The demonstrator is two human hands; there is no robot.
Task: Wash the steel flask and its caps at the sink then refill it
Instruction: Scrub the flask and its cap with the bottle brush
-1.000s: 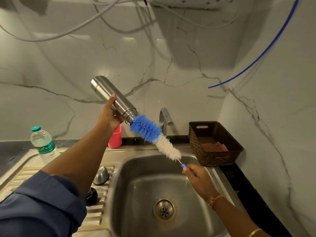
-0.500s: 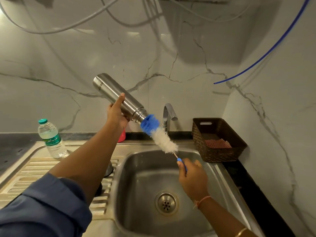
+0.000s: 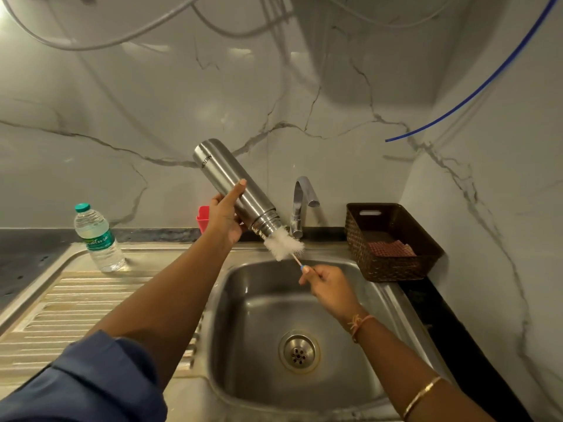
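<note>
Plastic water btl [image 3: 99, 239] is stood at back-left of drainboard [image 3: 76, 300]. Steel flask [image 3: 225, 175] is gripped by L hand [image 3: 225, 217], fingers curled round body, thumb laid along it. It is held tilted, mouth down-right, over sink [image 3: 240, 315] back edge, by tap [image 3: 300, 202]. Bottle brush [image 3: 285, 244] is inserted in mouth, white bristles protruding. Handle is pinched by R hand [image 3: 326, 281]. Wicker basket [image 3: 393, 239] is set on worktop, right of sink.

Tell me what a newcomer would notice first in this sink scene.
The steel flask, held tilted mouth-down over the sink by the left hand, catches the eye first. White bristles of a bottle brush stick out of its mouth, the right hand pinching the brush's thin handle. Next come a plastic water bottle standing on the drainboard at left and a dark wicker basket at right.
</note>
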